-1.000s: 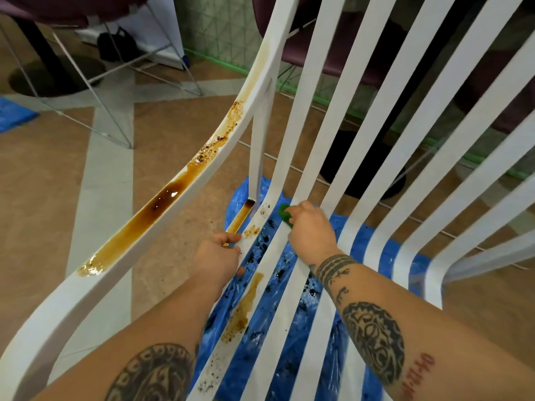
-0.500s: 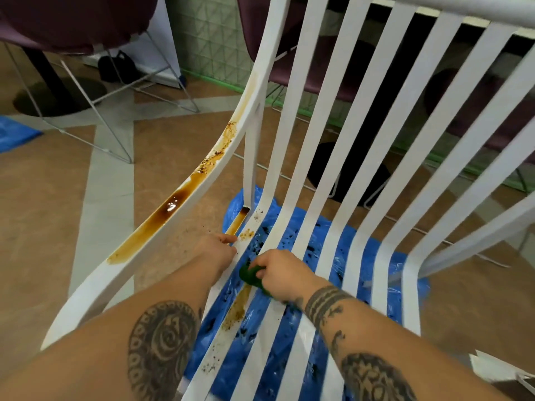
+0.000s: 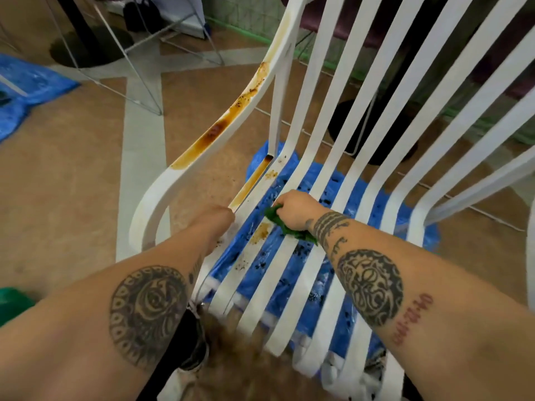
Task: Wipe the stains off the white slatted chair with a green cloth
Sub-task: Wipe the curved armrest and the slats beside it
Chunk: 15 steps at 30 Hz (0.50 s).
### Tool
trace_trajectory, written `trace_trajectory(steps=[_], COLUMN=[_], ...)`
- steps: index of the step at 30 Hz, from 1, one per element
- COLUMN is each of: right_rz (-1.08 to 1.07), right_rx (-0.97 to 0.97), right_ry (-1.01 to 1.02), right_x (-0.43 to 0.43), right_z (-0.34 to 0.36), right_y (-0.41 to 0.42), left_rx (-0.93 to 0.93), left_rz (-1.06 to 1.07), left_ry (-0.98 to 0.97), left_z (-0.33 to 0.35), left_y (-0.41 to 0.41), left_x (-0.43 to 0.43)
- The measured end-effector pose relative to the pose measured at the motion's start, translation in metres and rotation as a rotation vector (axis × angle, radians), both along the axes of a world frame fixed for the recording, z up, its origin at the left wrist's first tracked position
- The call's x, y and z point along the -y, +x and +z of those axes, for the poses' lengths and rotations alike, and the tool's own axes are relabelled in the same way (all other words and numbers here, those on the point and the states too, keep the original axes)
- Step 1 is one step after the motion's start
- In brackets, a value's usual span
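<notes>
Tan floor [image 3: 72,175] with pale grey bands; a blue sheet [image 3: 269,287] is spread under the white slatted chair [image 3: 373,157], and a second blue sheet lies at far left. Dark chair bases are seen behind. Brown stains [image 3: 220,128] run along the chair's left armrest and along the outermost seat slat beside it; a smaller patch [image 3: 260,233] sits on a seat slat. The green cloth [image 3: 285,225] is bunched in the clenched right hand [image 3: 295,208] and pressed on the seat slats, just right of that patch. The left hand [image 3: 215,219] is closed over the seat's left edge rail. Dark specks are scattered on the sheet.
</notes>
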State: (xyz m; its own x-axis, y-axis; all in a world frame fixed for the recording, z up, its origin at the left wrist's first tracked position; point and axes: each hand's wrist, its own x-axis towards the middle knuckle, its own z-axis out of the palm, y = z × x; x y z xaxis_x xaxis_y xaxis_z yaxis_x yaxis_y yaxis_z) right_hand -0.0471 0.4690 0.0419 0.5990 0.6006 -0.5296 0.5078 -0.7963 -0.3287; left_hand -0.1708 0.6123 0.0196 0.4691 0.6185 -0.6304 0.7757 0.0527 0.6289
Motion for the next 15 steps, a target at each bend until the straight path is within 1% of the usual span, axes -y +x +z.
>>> trace_trajectory(steps=[3, 5, 7, 10, 12, 14, 15], right_rz=[-0.151, -0.159, -0.145, -0.097, -0.018, 0.034, -0.002], right_rx=[0.067, 0.070, 0.066, 0.032, -0.032, -0.128, -0.164], right_ry=[0.124, 0.199, 0.226, 0.186, 0.108, 0.032, 0.056], right_x=[0.011, 0.016, 0.017, 0.016, 0.012, 0.010, 0.010], right_z=[-0.015, -0.029, -0.034, -0.025, -0.011, 0.004, 0.010], right_y=[-0.009, -0.021, -0.032, -0.045, -0.048, -0.044, -0.041], left_rx=[-0.038, -0.057, -0.049, -0.055, -0.059, -0.050, -0.034], left_rz=[-0.084, -0.113, -0.112, -0.132, -0.157, -0.175, -0.170], left_ry=[0.047, 0.093, 0.135, 0.126, 0.106, 0.143, 0.179], left_z=[-0.001, -0.007, -0.009, -0.003, 0.000, 0.006, 0.007], left_y=[-0.006, -0.008, -0.009, -0.010, -0.011, -0.012, -0.013], left_x=[0.003, 0.004, 0.003, 0.000, -0.002, 0.001, 0.002])
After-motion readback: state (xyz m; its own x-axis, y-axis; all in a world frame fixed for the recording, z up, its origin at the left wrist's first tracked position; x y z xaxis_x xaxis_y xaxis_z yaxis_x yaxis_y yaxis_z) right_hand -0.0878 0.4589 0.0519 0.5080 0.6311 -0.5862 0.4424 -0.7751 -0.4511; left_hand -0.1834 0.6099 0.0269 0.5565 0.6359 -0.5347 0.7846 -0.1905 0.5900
